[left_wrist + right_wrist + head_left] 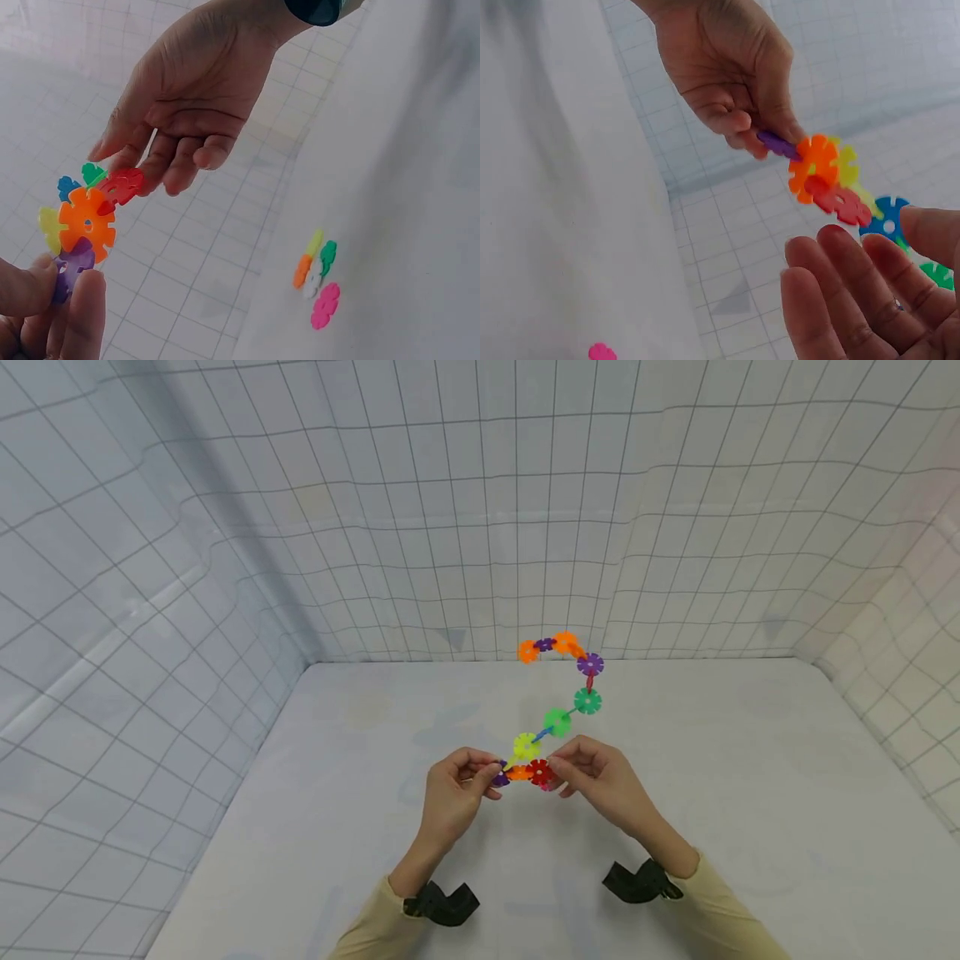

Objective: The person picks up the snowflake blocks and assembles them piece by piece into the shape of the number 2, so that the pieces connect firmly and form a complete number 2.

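A chain of slotted snowflake discs, in yellow, green, blue, purple and orange, winds up and away from my hands, with a green disc (pixel 587 701) along its bend. My left hand (pixel 452 793) pinches a purple disc (pixel 66 279) at the near end between thumb and fingers. Joined to it is an orange disc (pixel 78 211), and a red disc (pixel 537 766) is slotted in beyond. My right hand (pixel 611 781) has its fingertips at the red disc's edge. In the right wrist view its fingers extend loosely, with the thumb apart from them.
Loose discs lie on the white table (pixel 337 827), among them a pink disc (pixel 325 306), an orange disc (pixel 301 271) and a green disc (pixel 328 256). Grid-patterned sheets (pixel 487 552) hang around the back and sides. Dark straps (pixel 442 906) circle both wrists.
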### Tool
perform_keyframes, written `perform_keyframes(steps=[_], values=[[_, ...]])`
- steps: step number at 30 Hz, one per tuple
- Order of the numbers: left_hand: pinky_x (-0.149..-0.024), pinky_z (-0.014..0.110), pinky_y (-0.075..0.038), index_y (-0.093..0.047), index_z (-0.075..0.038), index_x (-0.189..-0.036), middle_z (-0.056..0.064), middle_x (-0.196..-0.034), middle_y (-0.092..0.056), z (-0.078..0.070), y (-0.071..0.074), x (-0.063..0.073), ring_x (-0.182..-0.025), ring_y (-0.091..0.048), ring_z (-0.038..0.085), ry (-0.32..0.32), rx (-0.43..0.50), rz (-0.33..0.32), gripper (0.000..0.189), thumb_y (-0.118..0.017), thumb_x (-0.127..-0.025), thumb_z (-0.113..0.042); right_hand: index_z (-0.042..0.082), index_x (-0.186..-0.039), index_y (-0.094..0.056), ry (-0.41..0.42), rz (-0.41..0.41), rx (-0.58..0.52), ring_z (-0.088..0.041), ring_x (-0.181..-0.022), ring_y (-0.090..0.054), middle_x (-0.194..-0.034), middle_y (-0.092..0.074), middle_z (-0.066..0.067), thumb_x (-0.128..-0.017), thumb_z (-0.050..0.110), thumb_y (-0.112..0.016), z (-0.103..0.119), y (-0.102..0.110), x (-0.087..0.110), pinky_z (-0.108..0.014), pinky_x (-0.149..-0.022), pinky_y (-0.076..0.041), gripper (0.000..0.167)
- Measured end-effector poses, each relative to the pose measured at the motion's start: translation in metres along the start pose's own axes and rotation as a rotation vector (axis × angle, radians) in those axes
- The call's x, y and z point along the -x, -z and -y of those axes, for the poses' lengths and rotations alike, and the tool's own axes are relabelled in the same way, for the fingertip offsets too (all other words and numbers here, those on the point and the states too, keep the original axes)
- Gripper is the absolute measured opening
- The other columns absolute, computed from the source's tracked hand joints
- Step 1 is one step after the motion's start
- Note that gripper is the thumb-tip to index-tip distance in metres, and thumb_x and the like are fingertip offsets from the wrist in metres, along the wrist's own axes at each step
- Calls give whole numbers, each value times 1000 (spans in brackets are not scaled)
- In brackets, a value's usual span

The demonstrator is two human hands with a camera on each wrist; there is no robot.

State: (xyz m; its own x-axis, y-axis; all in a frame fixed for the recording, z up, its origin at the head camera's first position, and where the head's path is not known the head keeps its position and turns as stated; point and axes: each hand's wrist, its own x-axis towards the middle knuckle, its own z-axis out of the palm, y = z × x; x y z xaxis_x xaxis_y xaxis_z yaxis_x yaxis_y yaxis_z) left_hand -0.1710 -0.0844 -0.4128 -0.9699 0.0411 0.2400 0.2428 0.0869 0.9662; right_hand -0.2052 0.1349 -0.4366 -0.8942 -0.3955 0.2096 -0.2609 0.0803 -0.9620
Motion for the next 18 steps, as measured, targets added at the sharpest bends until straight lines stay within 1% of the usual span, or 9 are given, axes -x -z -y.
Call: perform_keyframes(steps=[2,4,5,6,9,11,13,16,18], values=[[-57,32,-56,-64,10,-90,20,-82,-66,8,2,-2,-59,-64,28,-1,7,-17,5,-64,-86,7,-1,-100,-61,-32,4,26,-33,-79,-65,-88,-67,-14,-95,18,-59,-5,7,-3,-42,-67,-56,20],[-57,31,-56,-65,9,-91,19,-82,-67,16,5,-5,-59,-64,25,12,15,-31,5,-65,-87,5,-3,-102,-61,-78,11,54,-35,-82,-64,-89,-67,-16,-96,21,-58,-13,13,-7,-44,-68,-56,25],[-57,30,-56,-65,9,-91,18,-82,-67,20,6,-6,-58,-64,24,19,20,-35,6,-65,-87,5,-3,-102,-62,-102,12,90,-34,-82,-64,-90,-67,-16,-96,22,-59,-17,15,-8,-42,-67,-56,26],[-57,30,-56,-65,9,-92,17,-83,-67,23,7,-8,-58,-64,23,28,23,-37,7,-65,-87,4,-2,-102,-63,-120,19,139,-33,-80,-64,-89,-67,-15,-95,23,-60,-23,16,-10,-40,-65,-56,26],[-57,29,-56,-65,8,-92,16,-82,-67,27,9,-9,-57,-64,18,44,28,-39,9,-66,-87,1,1,-100,-67,-163,46,325,-27,-71,-62,-84,-65,-8,-91,20,-65,-38,14,-13,-33,-59,-54,21],[-58,29,-56,-65,8,-93,17,-82,-67,28,10,-9,-58,-64,17,46,35,-40,11,-66,-87,0,5,-100,-68,-169,58,477,-18,-66,-58,-79,-62,-1,-87,19,-70,-48,8,-15,-28,-56,-50,19],[-58,29,-56,-65,8,-94,17,-83,-67,30,11,-10,-58,-63,17,54,42,-40,12,-67,-87,-2,7,-99,-69,-176,61,598,-14,-64,-52,-75,-57,4,-83,21,-75,-54,2,-17,-27,-56,-46,22],[-59,29,-56,-65,9,-95,18,-83,-67,30,12,-10,-58,-63,16,63,60,-36,14,-67,-87,-3,10,-98,-68,-179,51,707,-12,-67,-47,-74,-52,5,-78,24,-79,-59,-7,-19,-27,-58,-43,26],[-60,29,-56,-65,9,-95,18,-84,-67,30,13,-10,-58,-63,16,67,69,-33,14,-66,-88,-3,11,-94,-66,-191,40,728,-13,-69,-47,-76,-51,4,-76,24,-80,-60,-11,-19,-29,-59,-42,27]])
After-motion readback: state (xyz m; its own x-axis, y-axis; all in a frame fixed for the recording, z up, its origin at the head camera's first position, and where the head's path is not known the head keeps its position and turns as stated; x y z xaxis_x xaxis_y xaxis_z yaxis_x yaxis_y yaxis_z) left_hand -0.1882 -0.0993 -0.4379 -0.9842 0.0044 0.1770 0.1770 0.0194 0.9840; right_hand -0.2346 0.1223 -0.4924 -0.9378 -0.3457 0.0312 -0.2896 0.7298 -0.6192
